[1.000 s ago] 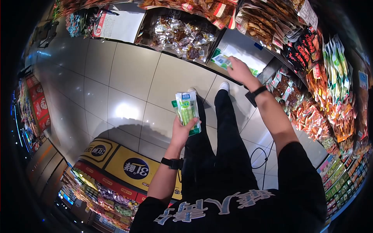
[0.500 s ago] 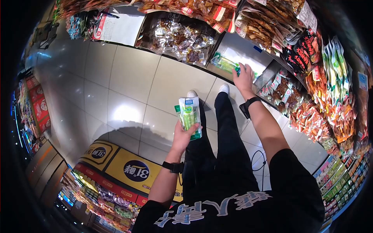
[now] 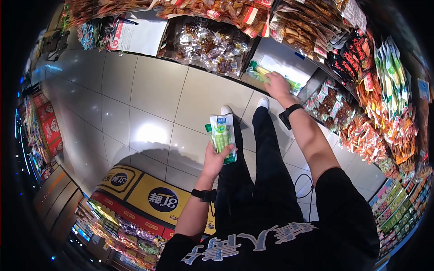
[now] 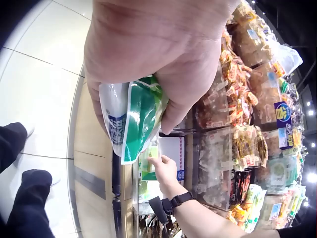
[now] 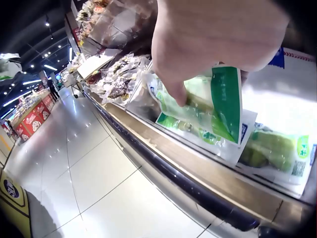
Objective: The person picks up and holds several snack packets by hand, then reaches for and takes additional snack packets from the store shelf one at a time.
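Since half a second ago, the right hand (image 3: 278, 86) has shifted slightly toward the near left corner of the bin (image 3: 285, 59); its thumb and fingers pinch a green-ended packet (image 5: 198, 110), tilted over other packets (image 5: 275, 148) along the near edge. Bare white base lies open behind them, toward the far edge. Clamped by its fingers and thumb, the left hand's (image 3: 213, 161) packets (image 3: 221, 135) are well apart from the bin, with open floor (image 3: 199, 92) between.
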Available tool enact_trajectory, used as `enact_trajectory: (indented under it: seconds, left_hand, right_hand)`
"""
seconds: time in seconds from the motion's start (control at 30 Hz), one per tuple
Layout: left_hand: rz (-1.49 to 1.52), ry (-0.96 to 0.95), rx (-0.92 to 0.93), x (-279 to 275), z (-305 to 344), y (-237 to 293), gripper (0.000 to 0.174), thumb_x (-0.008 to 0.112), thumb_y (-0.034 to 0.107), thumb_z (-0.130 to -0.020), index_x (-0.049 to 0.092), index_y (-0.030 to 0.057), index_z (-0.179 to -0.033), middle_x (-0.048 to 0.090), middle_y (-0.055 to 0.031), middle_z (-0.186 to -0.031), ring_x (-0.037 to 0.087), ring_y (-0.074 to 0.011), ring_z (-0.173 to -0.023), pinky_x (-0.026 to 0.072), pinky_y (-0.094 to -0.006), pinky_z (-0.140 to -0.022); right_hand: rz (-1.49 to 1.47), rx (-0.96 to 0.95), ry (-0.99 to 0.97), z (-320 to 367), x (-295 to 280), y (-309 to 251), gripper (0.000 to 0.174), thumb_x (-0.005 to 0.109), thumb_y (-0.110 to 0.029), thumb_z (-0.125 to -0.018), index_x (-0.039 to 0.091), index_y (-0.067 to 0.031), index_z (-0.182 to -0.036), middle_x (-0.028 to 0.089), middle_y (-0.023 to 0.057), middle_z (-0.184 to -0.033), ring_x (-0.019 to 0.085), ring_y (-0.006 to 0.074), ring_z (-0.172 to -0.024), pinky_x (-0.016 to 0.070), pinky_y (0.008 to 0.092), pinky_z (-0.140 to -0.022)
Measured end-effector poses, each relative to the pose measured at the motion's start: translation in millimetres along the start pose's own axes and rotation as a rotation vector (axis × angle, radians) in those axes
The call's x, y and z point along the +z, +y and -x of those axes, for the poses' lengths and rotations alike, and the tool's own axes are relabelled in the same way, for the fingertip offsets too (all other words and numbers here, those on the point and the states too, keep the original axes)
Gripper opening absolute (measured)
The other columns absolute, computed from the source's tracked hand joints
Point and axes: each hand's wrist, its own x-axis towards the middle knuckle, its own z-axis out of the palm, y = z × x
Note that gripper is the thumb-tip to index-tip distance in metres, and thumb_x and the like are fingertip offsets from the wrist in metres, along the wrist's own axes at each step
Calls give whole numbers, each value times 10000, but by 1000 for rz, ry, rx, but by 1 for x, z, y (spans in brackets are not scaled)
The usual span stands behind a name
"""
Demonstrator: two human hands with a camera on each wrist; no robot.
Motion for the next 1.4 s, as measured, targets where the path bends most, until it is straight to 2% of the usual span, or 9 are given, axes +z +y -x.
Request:
enact_trajectory:
  seconds: [0.2,0.3,0.53,0.63,0.73,0.93,1.27,1.3,1.4]
  left_hand:
    - [-5,-11,4,-3,-2,-5,368,673,38,-875,506,12,-1202,658,-122,-1037,689,-235,-896,573,-352,-782]
    - [-8,-12,-1,-4,-4,-7,365,670,35,-877,506,11,-1202,657,-124,-1039,689,-236,-898,572,-351,-784]
    - [-5,9,-13,-3,-1,-8,367,668,27,-879,504,8,-1206,658,-128,-1046,691,-239,-897,571,-347,-781]
    - [1,18,-21,-2,-2,-9,363,667,12,-877,493,2,-1196,657,-121,-1039,691,-231,-886,571,-342,-781]
    - [0,17,-26,-3,-1,-8,360,667,6,-876,488,0,-1189,656,-118,-1034,691,-227,-880,571,-340,-782]
    - [1,9,-18,-1,-2,-8,356,670,11,-875,488,0,-1181,657,-122,-1031,693,-228,-876,571,-336,-777]
    - [-9,12,-25,-2,-4,-12,364,673,11,-873,488,-2,-1186,659,-118,-1030,694,-224,-869,572,-337,-773]
    - [-11,3,-19,-1,-4,-11,360,670,16,-876,495,-2,-1190,660,-122,-1034,694,-231,-879,574,-342,-776]
    - [0,-12,-7,2,-3,-4,351,673,18,-873,513,0,-1184,666,-121,-1026,695,-232,-885,574,-341,-775]
  right_hand:
    - [148,-119,308,9,-26,-8,349,705,-252,-786,642,-77,-1081,558,85,-1109,544,284,-1094,455,386,-932]
    - [216,-235,163,18,-10,-3,385,724,-292,-778,651,-71,-1086,542,87,-1123,523,272,-1115,417,387,-956]
    - [65,0,347,-2,7,5,489,734,-321,-789,601,-84,-1197,542,97,-1132,518,274,-1129,410,396,-978]
    - [101,-18,210,-14,7,6,484,727,-276,-793,578,-90,-1215,546,92,-1096,528,279,-1099,417,406,-964]
    - [207,-107,224,-16,5,3,405,703,-201,-796,600,-108,-1176,540,82,-1050,537,270,-1057,436,407,-928]
    - [169,-213,279,7,11,14,329,670,-134,-792,627,-143,-1117,533,66,-1018,540,242,-1021,459,384,-871]
    - [149,-104,299,-8,27,3,315,616,-116,-827,608,-149,-1140,520,101,-1026,541,287,-1044,519,410,-833]
    - [124,-41,252,-6,21,-1,352,629,-170,-841,589,-131,-1189,522,127,-1120,532,318,-1088,500,425,-865]
    - [170,-86,545,19,-12,-29,424,647,-239,-850,563,-87,-1237,501,151,-1249,513,338,-1141,476,440,-897]
